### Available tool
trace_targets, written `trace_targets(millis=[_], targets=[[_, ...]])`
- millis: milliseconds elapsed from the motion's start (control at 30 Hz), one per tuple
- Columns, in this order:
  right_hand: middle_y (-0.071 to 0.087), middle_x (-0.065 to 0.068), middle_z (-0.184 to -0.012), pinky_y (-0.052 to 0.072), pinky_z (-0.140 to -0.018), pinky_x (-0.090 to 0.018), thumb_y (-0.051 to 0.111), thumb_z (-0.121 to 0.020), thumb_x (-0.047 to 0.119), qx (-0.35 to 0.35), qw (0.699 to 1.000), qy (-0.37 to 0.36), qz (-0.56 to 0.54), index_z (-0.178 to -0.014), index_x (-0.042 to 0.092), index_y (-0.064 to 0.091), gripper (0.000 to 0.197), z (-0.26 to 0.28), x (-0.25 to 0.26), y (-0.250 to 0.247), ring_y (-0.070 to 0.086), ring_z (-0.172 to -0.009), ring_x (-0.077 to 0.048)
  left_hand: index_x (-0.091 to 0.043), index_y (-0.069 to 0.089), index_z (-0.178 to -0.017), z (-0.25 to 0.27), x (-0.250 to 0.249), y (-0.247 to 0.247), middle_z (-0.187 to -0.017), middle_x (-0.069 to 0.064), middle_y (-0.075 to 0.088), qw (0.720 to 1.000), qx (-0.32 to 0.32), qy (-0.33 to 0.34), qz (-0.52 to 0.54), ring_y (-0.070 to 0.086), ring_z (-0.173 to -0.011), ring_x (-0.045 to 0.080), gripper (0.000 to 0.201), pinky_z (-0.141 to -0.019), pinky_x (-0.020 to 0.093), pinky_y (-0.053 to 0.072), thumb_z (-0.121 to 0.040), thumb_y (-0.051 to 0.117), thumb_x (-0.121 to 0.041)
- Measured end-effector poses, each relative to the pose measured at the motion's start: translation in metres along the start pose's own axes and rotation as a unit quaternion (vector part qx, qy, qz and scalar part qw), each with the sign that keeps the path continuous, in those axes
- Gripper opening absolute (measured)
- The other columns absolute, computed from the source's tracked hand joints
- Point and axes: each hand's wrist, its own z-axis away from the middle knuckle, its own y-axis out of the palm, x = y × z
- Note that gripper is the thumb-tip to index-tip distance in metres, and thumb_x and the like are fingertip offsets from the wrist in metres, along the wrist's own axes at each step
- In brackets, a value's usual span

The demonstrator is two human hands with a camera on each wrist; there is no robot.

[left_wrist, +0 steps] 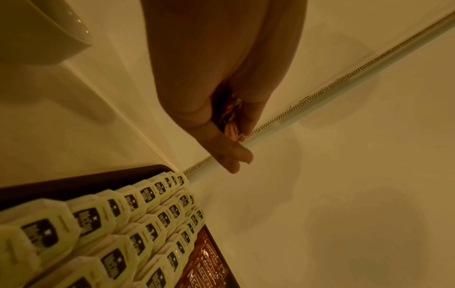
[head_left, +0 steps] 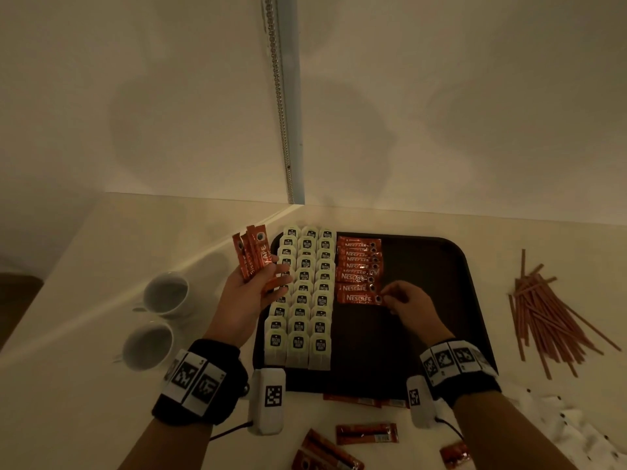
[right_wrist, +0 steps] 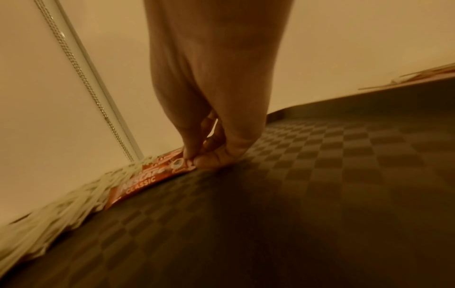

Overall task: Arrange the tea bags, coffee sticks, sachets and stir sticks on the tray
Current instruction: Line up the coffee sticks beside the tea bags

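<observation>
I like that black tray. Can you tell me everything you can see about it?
The tray is dark, rectangular, with rounded corners, a low rim and a checkered floor. It lies flat on the pale counter. Three rows of tea bags fill its left side, coffee sticks lie beside them, and the right hand sets one down. The rest is bare.

A pale, glossy counter (head_left: 101,266) fills a corner where two cream walls (head_left: 135,96) meet. Down that corner runs a grey-blue strip (head_left: 295,130) with a beaded chain (head_left: 280,96) beside it. The light is dim and warm, throwing soft shadows on both walls.
</observation>
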Motion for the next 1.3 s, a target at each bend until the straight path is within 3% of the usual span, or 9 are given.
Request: trace_targets(millis=[200, 633, 900, 1100, 1300], targets=[[0.058, 0.007, -0.101, 0.047, -0.088, -0.029, 0.06, -0.088, 0.012, -0.043, 0.999, 0.005, 0.017, -0.09, 0.028, 0.058, 0.016, -0.007, 0.003, 0.008, 0.056, -0.096, -0.01, -0.01, 0.062, -0.1, -0.001, 0.001, 0.0, -0.087, 0.006, 0.072, 1.0, -0.006, -0.001, 0.004, 0.071, -0.079, 0.017, 0.015, -0.068, 0.022, 0.057, -0.098, 0.046, -0.01], [0.054, 0.007, -0.103, 0.047, -0.094, -0.033, 0.061, -0.088, 0.014, -0.066, 0.997, 0.036, 0.028, -0.091, 0.027, 0.057, 0.014, -0.012, 0.012, 0.013, 0.054, -0.1, -0.011, -0.008, 0.062, -0.102, -0.003, 0.002, 0.0, -0.088, 0.009, 0.072, 1.0, -0.014, -0.016, 0.016, 0.071, -0.082, 0.019, 0.014, -0.071, 0.024, 0.057, -0.098, 0.048, -0.012], [0.053, 0.006, -0.104, 0.043, -0.084, -0.024, 0.06, -0.088, 0.013, -0.067, 0.995, 0.042, 0.055, -0.1, 0.019, 0.061, 0.014, -0.011, 0.012, 0.012, 0.048, -0.093, -0.005, -0.008, 0.061, -0.107, -0.002, 0.0, 0.002, -0.088, 0.008, 0.075, 0.999, 0.005, -0.03, 0.033, 0.072, -0.082, 0.019, 0.018, -0.065, 0.022, 0.057, -0.099, 0.044, -0.011], [0.057, 0.001, -0.106, 0.043, -0.078, -0.021, 0.061, -0.088, 0.013, -0.079, 0.994, 0.05, 0.065, -0.105, 0.015, 0.06, 0.018, -0.011, 0.012, 0.012, 0.05, -0.089, -0.006, -0.012, 0.063, -0.102, 0.0, 0.005, 0.004, -0.09, 0.005, 0.074, 1.0, 0.01, -0.015, -0.025, 0.071, -0.08, 0.017, 0.014, -0.062, 0.018, 0.054, -0.097, 0.049, -0.011], [0.06, -0.005, -0.105, 0.042, -0.063, -0.017, 0.061, -0.089, 0.018, -0.109, 0.993, 0.044, 0.027, -0.103, 0.014, 0.056, 0.015, -0.002, 0.024, 0.008, 0.052, -0.078, -0.005, -0.011, 0.067, -0.099, -0.002, 0.006, 0.009, -0.083, 0.004, 0.074, 0.994, 0.005, 0.009, -0.105, 0.07, -0.07, 0.016, 0.011, -0.057, 0.018, 0.053, -0.089, 0.062, -0.011]])
